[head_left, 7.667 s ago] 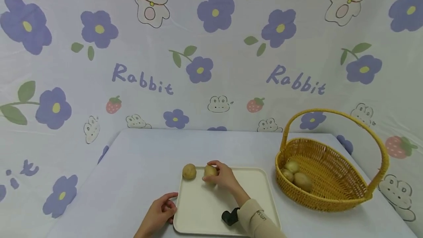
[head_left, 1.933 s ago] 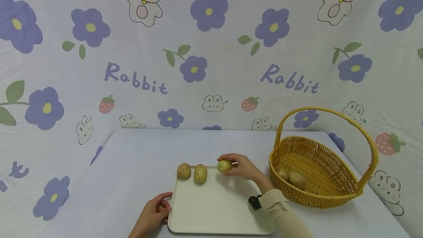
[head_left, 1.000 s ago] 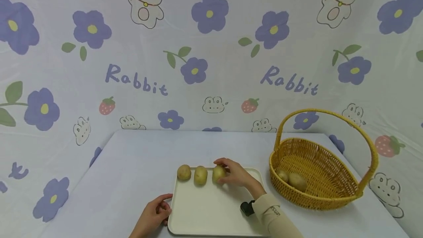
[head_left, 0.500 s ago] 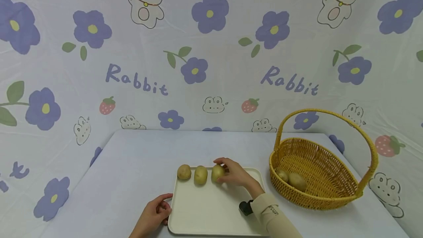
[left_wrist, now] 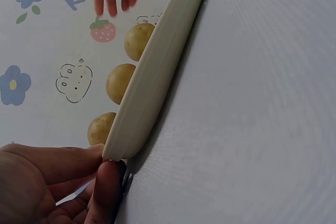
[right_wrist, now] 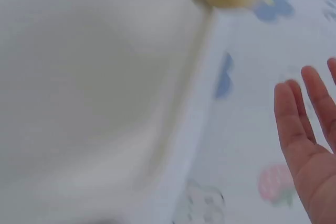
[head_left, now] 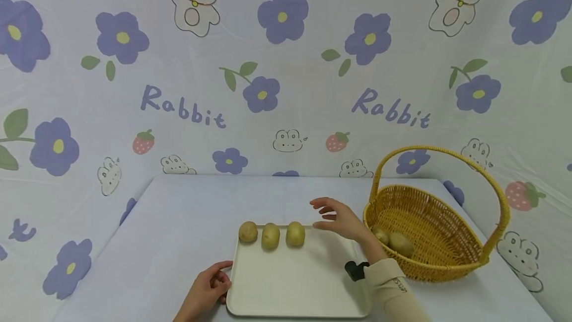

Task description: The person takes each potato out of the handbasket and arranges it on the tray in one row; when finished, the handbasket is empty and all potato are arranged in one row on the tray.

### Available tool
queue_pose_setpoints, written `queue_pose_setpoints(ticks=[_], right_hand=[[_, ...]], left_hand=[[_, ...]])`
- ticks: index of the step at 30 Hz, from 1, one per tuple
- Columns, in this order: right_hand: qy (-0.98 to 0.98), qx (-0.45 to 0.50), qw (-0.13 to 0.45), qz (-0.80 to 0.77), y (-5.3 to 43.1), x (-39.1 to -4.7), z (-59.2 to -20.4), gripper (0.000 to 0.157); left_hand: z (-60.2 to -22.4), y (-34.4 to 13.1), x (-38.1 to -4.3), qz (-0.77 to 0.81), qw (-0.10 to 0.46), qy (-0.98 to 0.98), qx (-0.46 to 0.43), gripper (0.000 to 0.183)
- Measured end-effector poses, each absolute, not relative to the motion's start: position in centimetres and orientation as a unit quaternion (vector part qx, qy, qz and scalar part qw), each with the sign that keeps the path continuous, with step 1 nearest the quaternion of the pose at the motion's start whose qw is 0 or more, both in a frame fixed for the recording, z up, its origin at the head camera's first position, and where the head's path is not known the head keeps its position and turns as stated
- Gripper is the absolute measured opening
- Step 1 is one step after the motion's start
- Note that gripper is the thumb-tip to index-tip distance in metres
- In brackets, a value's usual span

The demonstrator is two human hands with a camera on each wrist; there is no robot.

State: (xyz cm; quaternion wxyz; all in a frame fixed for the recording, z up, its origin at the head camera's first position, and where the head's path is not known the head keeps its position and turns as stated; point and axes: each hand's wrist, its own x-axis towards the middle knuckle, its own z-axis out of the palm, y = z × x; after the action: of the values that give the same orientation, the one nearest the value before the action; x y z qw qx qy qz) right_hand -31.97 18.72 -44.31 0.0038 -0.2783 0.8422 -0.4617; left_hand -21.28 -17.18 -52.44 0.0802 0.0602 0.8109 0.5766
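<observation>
Three potatoes stand in a row along the back rim of a cream tray (head_left: pixel 299 282): a left potato (head_left: pixel 248 232), a middle potato (head_left: pixel 270 236) and a right potato (head_left: pixel 295 234). My left hand (head_left: pixel 206 288) is at the tray's left side; the left wrist view shows thumb and finger pinching its rim (left_wrist: pixel 118 142). Over the tray's back right part, my right hand (head_left: pixel 339 220) is held up with fingers spread and nothing in it. It is apart from the right potato, between that row and the basket.
A yellow wicker basket (head_left: pixel 438 235) with a tall arched handle stands right of the tray. Inside its left end lie a large potato (head_left: pixel 400 245) and a smaller potato (head_left: pixel 381 235). A patterned cloth (head_left: pixel 313 73) hangs behind the white table (head_left: pixel 178 227).
My right hand carried a potato from the basket and set it third in the row, then let go of it and moved right and up. The left hand kept its hold at the tray.
</observation>
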Motion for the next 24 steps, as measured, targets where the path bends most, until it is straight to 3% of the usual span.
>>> queue_pose_setpoints(ticks=[11, 18, 24], right_hand=[[0.87, -0.178, -0.058, -0.456, 29.6, -31.5, -38.9, 0.039], [0.886, -0.142, -0.096, -0.431, 34.3, -31.5, -39.6, 0.037], [0.89, -0.107, -0.084, -0.435, 36.2, -31.5, -41.0, 0.042]], left_hand=[[-52.5, -17.3, -21.3, 0.573, 0.08, 0.814, 0.053, 0.046], [-52.4, -17.7, -21.2, 0.58, 0.087, 0.808, 0.061, 0.047], [-52.2, -17.7, -21.3, 0.584, 0.088, 0.804, 0.071, 0.048]])
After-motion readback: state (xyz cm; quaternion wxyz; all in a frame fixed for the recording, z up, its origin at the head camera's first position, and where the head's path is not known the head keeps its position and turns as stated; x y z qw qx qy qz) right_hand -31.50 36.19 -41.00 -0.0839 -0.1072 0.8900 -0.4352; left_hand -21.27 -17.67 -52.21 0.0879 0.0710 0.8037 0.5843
